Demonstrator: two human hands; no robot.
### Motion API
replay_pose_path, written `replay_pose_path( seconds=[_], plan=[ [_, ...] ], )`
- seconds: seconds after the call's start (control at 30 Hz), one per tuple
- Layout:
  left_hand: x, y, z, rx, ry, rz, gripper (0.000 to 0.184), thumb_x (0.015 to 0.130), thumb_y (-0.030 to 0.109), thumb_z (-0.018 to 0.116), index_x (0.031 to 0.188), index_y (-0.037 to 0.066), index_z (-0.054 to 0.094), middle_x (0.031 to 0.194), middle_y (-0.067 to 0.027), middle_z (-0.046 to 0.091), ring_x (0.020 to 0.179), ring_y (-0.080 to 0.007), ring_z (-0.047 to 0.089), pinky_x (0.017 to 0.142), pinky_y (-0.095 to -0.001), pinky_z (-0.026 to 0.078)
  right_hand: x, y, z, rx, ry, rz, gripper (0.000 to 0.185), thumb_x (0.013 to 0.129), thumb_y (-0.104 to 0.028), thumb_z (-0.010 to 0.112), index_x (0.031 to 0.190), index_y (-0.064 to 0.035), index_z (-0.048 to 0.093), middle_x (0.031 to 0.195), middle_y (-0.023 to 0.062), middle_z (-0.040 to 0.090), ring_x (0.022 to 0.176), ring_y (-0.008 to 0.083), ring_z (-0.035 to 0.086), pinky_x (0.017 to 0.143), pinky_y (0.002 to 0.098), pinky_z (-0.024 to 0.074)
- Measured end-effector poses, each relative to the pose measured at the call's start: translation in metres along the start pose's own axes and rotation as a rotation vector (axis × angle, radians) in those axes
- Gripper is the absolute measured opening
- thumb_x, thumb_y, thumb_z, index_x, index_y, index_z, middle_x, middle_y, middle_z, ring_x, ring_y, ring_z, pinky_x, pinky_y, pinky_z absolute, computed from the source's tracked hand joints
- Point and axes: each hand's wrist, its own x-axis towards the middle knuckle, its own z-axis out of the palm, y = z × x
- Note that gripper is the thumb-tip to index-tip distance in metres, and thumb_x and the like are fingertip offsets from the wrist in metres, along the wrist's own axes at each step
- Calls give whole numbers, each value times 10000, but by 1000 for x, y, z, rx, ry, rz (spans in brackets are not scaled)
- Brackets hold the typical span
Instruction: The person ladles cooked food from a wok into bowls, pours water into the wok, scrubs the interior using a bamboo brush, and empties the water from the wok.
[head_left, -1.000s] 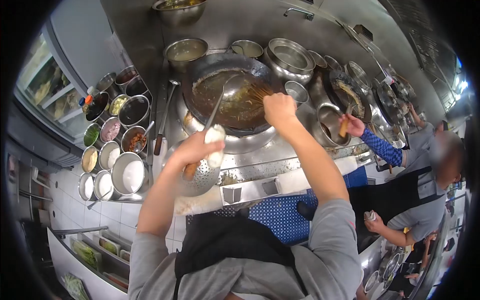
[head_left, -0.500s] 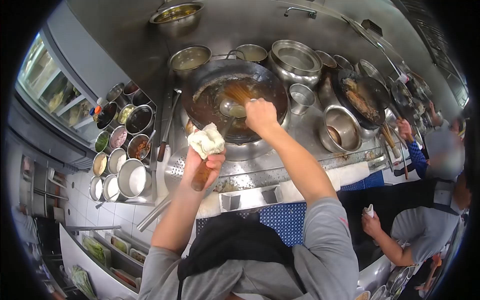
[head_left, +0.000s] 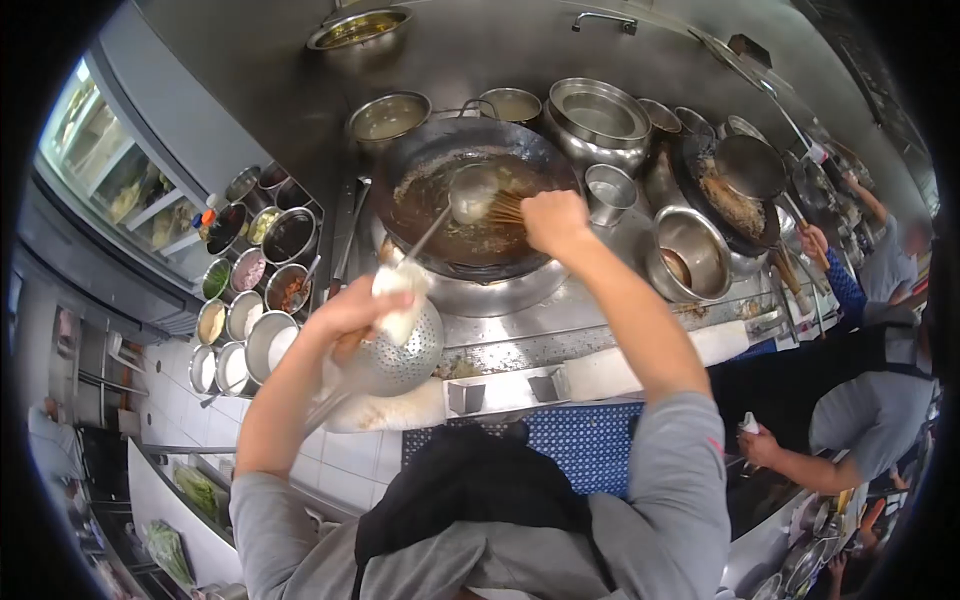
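Ladle [head_left: 471, 196] sat in the wok [head_left: 535, 160], with the brush [head_left: 508, 208] now shifted to its right.
Left hand [head_left: 352, 312] gripped ladle and white cloth [head_left: 402, 305]; right hand [head_left: 558, 220] was closed around the brush.

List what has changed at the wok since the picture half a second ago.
The left hand has turned and shifted left, and the bowl of its ladle has moved away from the person. The right hand has brought the bamboo brush rightward. Nothing was let go or newly gripped: the left hand keeps its white cloth. The wok stayed put.
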Motion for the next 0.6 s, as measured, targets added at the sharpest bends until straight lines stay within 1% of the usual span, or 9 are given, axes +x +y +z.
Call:
replay_pose_path(
  seconds=[0.03, 0.07, 0.13, 0.17, 0.27, 0.3, 0.4, 0.47, 0.6],
  plan=[
    [-8, -10, -18, 426, 76, 170, 584, 780, 478, 766, 1219, 109, 653, 885, -141, 687, 772, -257, 696, 630, -368, 548, -16, 6, -23, -7, -11, 16, 190, 767, -143, 669, 922, -80, 759, 946, 107, 753, 822, 287, 740, 527, 517, 565],
    [-21, 0, -22, 845, 215, 124, 544, 728, 440, 796, 1152, 118, 682, 936, -189, 668, 866, -353, 701, 760, -481, 551, -33, 12, -45, -15, -28, 34, 204, 774, -141, 662, 943, -75, 755, 948, 123, 751, 832, 286, 740, 567, 504, 576],
    [-37, 0, -21, 1245, 382, 100, 512, 687, 420, 809, 1079, 116, 682, 953, -192, 637, 832, -385, 687, 748, -498, 553, -62, 27, -78, 46, 104, 44, 244, 779, -166, 668, 989, -63, 739, 963, 159, 743, 866, 286, 737, 690, 438, 590],
    [-41, -10, -25, 1263, 418, 173, 497, 676, 414, 812, 1052, 117, 678, 949, -190, 625, 803, -384, 683, 721, -492, 555, -74, 30, -99, 83, 133, 112, 320, 791, -215, 687, 1076, -73, 723, 995, 192, 731, 884, 306, 727, 763, 373, 580],
    [-37, -38, -34, 1240, 545, 369, 466, 649, 397, 823, 992, 124, 665, 931, -185, 597, 728, -386, 668, 653, -478, 559, -77, 39, -94, 658, 474, 261, 403, 788, -280, 722, 1149, -101, 712, 1010, 194, 728, 866, 327, 724, 761, 386, 575],
    [-38, -43, -29, 1181, 586, 404, 463, 643, 390, 826, 987, 128, 661, 923, -185, 594, 710, -388, 662, 637, -476, 558, -55, 45, -60, 948, 492, 271, 447, 789, -318, 740, 1194, -131, 704, 1056, 194, 720, 928, 345, 709, 815, 401, 561],
    [-40, -67, -21, 1038, 648, 445, 475, 626, 365, 840, 996, 135, 651, 931, -188, 596, 722, -399, 663, 641, -486, 553, -46, 41, -9, 1311, 24, 496, 452, 780, -328, 751, 1179, -118, 711, 1076, 193, 716, 996, 352, 691, 897, 412, 531],
    [-36, -70, -17, 957, 719, 468, 486, 621, 355, 845, 1009, 135, 650, 942, -189, 599, 736, -404, 664, 649, -489, 551, -64, 32, 10, 1186, -35, 442, 421, 793, -318, 747, 1160, -114, 719, 1055, 199, 719, 982, 359, 692, 921, 419, 522],
    [-49, -58, -25, 984, 768, 320, 457, 634, 310, 851, 993, 123, 639, 953, -198, 599, 765, -408, 667, 667, -492, 547, -116, 15, -55, 765, 303, 378, 414, 822, -316, 729, 1186, -120, 705, 1012, 201, 722, 948, 350, 703, 875, 429, 537]
  ],
)
